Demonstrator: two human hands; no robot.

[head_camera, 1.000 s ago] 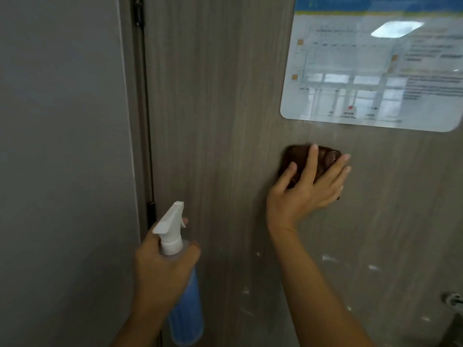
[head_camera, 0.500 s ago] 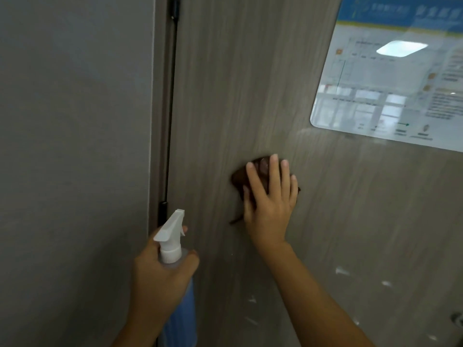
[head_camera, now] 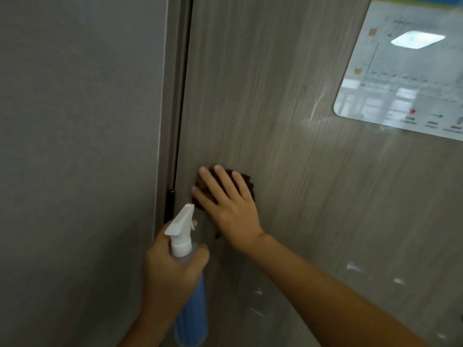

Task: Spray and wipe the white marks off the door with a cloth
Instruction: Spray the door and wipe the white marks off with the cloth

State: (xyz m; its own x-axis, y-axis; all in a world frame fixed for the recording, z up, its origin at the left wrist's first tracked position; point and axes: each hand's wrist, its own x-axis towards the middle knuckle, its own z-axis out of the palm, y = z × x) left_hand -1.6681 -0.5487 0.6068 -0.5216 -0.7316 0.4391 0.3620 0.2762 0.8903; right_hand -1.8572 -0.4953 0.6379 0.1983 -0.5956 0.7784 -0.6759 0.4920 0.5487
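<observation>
Cloth under flat, spread right hand: shifted toward door hinge edge. Left hand wrapped around spray bottle. White marks lower right; poster upper right.

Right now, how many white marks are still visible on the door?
About 5 white marks: two at lower right, two low between the arms, a streak beside the poster. The arms may hide more.
</observation>
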